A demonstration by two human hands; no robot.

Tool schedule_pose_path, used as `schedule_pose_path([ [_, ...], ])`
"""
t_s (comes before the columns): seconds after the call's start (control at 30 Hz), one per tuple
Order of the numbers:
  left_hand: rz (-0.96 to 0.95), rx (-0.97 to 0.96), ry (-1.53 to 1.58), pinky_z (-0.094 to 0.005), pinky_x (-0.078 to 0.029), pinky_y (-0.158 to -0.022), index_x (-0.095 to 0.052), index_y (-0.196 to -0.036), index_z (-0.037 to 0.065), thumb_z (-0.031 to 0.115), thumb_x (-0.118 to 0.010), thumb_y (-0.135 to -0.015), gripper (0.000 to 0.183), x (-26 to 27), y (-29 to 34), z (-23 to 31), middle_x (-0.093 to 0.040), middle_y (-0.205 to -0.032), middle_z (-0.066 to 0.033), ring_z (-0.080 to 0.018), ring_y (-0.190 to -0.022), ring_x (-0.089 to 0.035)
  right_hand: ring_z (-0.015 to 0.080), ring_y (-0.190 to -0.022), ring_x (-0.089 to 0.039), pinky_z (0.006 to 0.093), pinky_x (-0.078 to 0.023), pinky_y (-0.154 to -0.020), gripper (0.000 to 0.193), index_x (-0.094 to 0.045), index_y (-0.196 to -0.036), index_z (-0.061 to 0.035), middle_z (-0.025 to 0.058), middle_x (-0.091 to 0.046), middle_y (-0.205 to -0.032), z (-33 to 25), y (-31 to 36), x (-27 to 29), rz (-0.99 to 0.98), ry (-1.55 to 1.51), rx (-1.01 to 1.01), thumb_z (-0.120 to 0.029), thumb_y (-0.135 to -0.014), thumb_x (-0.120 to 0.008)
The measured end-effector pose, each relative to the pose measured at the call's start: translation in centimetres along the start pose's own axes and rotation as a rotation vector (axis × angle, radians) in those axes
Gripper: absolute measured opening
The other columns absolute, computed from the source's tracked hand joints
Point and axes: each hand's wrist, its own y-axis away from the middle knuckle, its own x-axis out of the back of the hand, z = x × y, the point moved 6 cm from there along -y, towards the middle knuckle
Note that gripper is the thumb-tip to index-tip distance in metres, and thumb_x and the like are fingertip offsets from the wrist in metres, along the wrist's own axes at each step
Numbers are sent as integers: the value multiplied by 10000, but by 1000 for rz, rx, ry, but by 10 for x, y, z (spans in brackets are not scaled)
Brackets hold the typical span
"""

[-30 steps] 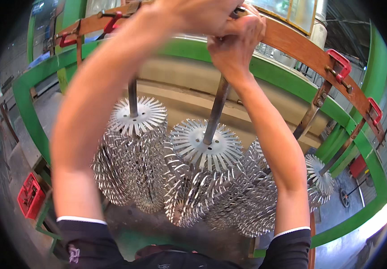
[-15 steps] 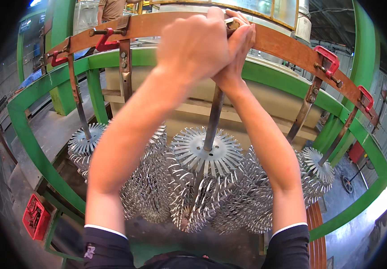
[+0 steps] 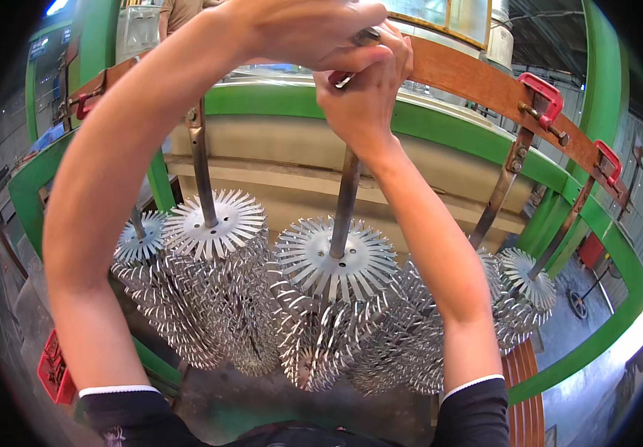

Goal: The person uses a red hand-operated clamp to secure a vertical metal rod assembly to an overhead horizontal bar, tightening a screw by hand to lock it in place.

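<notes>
My left hand (image 3: 310, 30) is closed at the top of the view around a bolt-like metal end (image 3: 367, 36). Just below it, my right hand (image 3: 370, 93) wraps round a C-clamp, of which only a sliver of red (image 3: 341, 79) shows. Both hands meet at the orange-brown beam (image 3: 463, 71), above the middle metal rod (image 3: 345, 190). From that rod hangs a stack of slotted metal discs (image 3: 338, 257) with strips of bent silvery pieces below. My fingers hide most of the clamp and the rod's upper end.
Other red C-clamps (image 3: 543, 100) hold rods along the beam to the right. More disc stacks (image 3: 213, 222) hang at either side. A green frame (image 3: 277, 102) surrounds them. A red bin (image 3: 55, 372) stands lower left. Another person (image 3: 180, 15) is at the far upper left.
My left hand has moved up and its elbow has swung out to the left, uncovering a disc stack. My right hand has shifted slightly left. The middle stack has moved slightly left and down.
</notes>
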Motion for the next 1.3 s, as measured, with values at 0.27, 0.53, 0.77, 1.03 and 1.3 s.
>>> schedule_pose_path([
  [0.27, 165, 537, 56, -415, -502, -430, -675, -780, 34, 558, -577, -939, 556, 0, 22, 35, -638, -572, -145, -313, -454, -620, 397, -1182, -498, 578, -308, -1108, 367, -558, -1116, -21, 197, -542, -1145, 2, 0, 8, 24, 38, -135, -245, -852, -677],
  [0.53, 157, 1093, 77, -458, -556, -543, -696, -825, -35, 430, -589, -938, 491, -2, 25, 57, -669, -642, -229, -401, -583, -686, 367, -1190, -493, 562, -283, -1118, 270, -555, -1092, -53, 185, -543, -1163, 3, 2, 10, -41, -41, -194, -194, -882, -647],
  [0.77, 344, 738, 178, -450, -559, -553, -684, -827, -36, 355, -628, -919, 406, -9, 29, 33, -656, -634, -237, -395, -584, -680, 381, -1239, -471, 573, -281, -1115, 307, -557, -1145, -47, 192, -543, -1223, -2, -8, 8, -4, 25, -136, -172, -876, -635],
  [1.03, -16, 74, 259, -440, -516, -546, -590, -982, 47, 497, -589, -981, 450, -39, 18, -18, -670, -726, -184, -403, -638, -668, 385, -1196, -488, 538, -323, -1061, 444, -556, -1067, -54, 160, -543, -1190, 22, 17, -15, 40, -242, -186, -72, -665, -743],
  [1.3, 136, 314, 528, -426, -426, -585, -612, -992, 22, 429, -608, -993, 407, -14, 38, -9, -564, -657, -170, -365, -620, -557, 438, -1311, -439, 597, -219, -1178, 734, -507, -1184, -43, 211, -501, -1268, 12, 1, 7, -72, -43, -190, -257, -590, -882],
])
